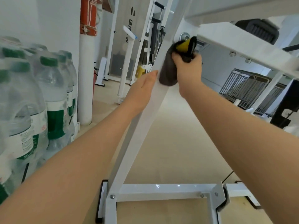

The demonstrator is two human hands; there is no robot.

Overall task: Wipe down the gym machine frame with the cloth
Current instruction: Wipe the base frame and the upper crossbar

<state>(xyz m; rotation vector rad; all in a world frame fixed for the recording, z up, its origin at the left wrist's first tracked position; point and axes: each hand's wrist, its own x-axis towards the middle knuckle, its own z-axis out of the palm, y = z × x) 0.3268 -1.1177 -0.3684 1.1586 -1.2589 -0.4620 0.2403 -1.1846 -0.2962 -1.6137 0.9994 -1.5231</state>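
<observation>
A white gym machine frame fills the middle of the view, with a slanted upright bar [139,126] rising from a base crossbar [161,189]. My right hand [187,68] grips a bunched dark grey cloth [168,71] with a yellow patch and presses it against the bar's right side, just below a bolt [185,36]. My left hand [144,91] lies flat with straight fingers against the left side of the same bar, slightly below the cloth. Part of the cloth is hidden inside my right fist.
Packs of green-capped water bottles [32,101] are stacked close on the left, beside a white pipe [85,78]. More white machine frames [129,46] stand behind. A metal rack [249,88] sits at the right. Beige floor [178,143] lies beyond the base.
</observation>
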